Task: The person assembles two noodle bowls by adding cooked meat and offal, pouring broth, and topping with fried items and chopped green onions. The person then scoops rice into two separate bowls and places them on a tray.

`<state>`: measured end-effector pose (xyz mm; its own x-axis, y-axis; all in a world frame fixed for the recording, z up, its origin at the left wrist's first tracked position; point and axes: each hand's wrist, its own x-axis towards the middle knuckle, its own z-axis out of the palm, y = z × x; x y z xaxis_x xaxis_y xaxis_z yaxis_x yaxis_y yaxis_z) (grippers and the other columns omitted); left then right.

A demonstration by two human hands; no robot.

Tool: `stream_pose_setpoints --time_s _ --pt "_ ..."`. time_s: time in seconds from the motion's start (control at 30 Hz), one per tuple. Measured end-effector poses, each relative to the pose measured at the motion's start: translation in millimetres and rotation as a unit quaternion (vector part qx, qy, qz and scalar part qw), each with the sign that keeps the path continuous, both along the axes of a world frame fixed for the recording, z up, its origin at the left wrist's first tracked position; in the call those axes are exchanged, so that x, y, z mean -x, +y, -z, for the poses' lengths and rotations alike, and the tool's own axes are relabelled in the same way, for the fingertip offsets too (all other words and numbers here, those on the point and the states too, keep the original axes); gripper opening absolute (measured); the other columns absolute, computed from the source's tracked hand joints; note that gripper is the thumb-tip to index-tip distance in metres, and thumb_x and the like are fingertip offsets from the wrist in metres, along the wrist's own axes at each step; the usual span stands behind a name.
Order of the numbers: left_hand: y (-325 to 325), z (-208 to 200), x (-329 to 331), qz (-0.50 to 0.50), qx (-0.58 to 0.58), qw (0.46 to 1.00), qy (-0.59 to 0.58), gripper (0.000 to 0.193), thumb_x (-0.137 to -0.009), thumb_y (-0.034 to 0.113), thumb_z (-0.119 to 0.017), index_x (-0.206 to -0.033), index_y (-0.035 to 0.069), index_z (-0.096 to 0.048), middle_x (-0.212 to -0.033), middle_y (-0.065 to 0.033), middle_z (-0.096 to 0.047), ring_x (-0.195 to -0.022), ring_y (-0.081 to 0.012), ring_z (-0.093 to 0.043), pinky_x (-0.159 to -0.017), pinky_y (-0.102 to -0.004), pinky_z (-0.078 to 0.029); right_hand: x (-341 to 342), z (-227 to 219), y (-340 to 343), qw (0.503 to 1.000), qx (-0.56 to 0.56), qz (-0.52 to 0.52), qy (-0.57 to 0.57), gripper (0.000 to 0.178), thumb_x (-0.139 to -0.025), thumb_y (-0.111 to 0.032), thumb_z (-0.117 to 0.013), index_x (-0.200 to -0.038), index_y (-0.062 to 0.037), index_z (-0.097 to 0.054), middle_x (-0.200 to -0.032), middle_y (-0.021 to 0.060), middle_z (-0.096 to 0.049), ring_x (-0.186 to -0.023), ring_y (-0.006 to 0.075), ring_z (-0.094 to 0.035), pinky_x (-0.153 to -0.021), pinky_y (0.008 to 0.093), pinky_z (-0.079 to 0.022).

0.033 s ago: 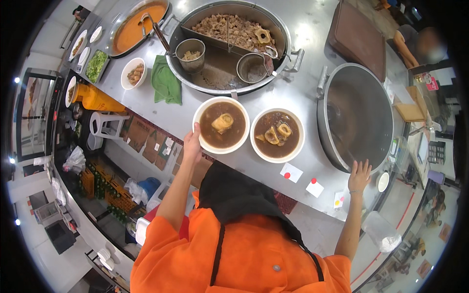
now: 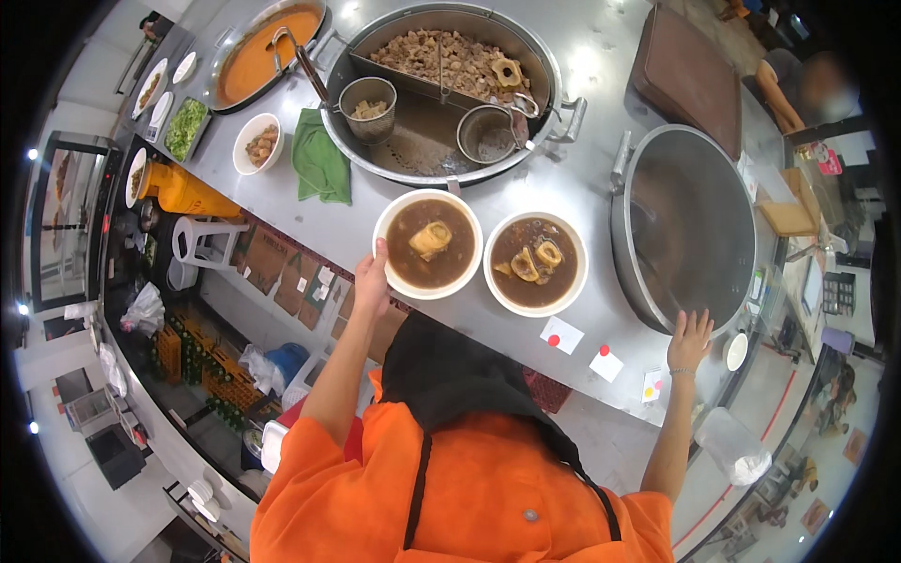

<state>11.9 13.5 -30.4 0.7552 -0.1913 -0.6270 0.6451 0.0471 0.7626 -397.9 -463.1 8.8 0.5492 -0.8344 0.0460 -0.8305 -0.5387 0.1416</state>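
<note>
In the head view, your left hand is at the near left side of the left bowl, partly curled, a fingertip up at the rim. You cannot tell from here whether it grips or only steadies, since the underside is hidden. The bowl sits on the table, just beside the right bowl. Your right hand is open, fingers spread on the pot at its near edge, clasping nothing.

Expect the left bowl to feel heavy for its size: brown soup fills much of it, with a chunky bone near the middle that could slide and slop it. The wall looks smooth, likely slippery if wet. Take hold low on opposite sides, thumbs outside the soup, and keep it level. The pot looks stiff and weighty; its side handle offers the surer hold.
</note>
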Motion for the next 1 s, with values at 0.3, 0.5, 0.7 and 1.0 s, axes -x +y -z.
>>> stream_pose_setpoints --time_s 0.3,0.5,0.7,1.0 --pt "69.3 1.7 -60.7 -0.028 0.014 0.999 -0.032 0.063 -0.110 0.046 -0.049 -0.146 -0.005 -0.046 -0.132 -0.0242 -0.059 -0.106 -0.0349 -0.071 -0.083 -0.0386 -0.062 -216.5 -99.6 211.3 0.872 -0.241 -0.063 -0.422 0.043 -0.099 -0.009 -0.068 -0.138 0.0038 -0.057 -0.119 0.0168 -0.072 -0.107 0.0242 -0.070 -0.096 0.0374 -0.053" --pt "172.3 34.6 -195.6 -0.203 -0.022 0.961 -0.185 0.051 -0.107 0.021 -0.057 -0.146 -0.008 -0.041 -0.134 -0.0251 -0.055 -0.101 -0.0378 -0.072 -0.080 -0.0410 -0.064 -474.1 -102.9 266.2 0.838 -0.328 -0.183 -0.397 0.038 -0.099 -0.023 -0.070 -0.128 0.0002 -0.064 -0.097 0.0189 -0.074 -0.090 0.0239 -0.072 -0.082 0.0360 -0.055" --pt "185.3 12.2 -318.4 -0.220 0.024 0.959 -0.179 0.059 -0.105 0.015 -0.059 -0.155 -0.004 -0.033 -0.140 -0.0241 -0.052 -0.101 -0.0359 -0.072 -0.082 -0.0435 -0.065 -702.8 -19.5 203.3 0.987 -0.123 -0.094 -0.038 0.070 -0.096 -0.056 -0.064 -0.131 0.0041 -0.064 -0.123 0.0289 -0.070 -0.118 0.0421 -0.067 -0.102 0.0479 -0.052" --pt "241.3 -1.7 -340.5 -0.116 0.062 0.987 -0.092 0.073 -0.085 -0.010 -0.052 -0.155 0.003 -0.035 -0.149 -0.0214 -0.046 -0.126 -0.0382 -0.058 -0.097 -0.0596 -0.058 -657.3 -41.8 212.9 0.948 -0.179 -0.095 -0.246 0.056 -0.092 -0.037 -0.073 -0.131 0.0017 -0.062 -0.105 0.0266 -0.073 -0.102 0.0384 -0.072 -0.091 0.0448 -0.056"
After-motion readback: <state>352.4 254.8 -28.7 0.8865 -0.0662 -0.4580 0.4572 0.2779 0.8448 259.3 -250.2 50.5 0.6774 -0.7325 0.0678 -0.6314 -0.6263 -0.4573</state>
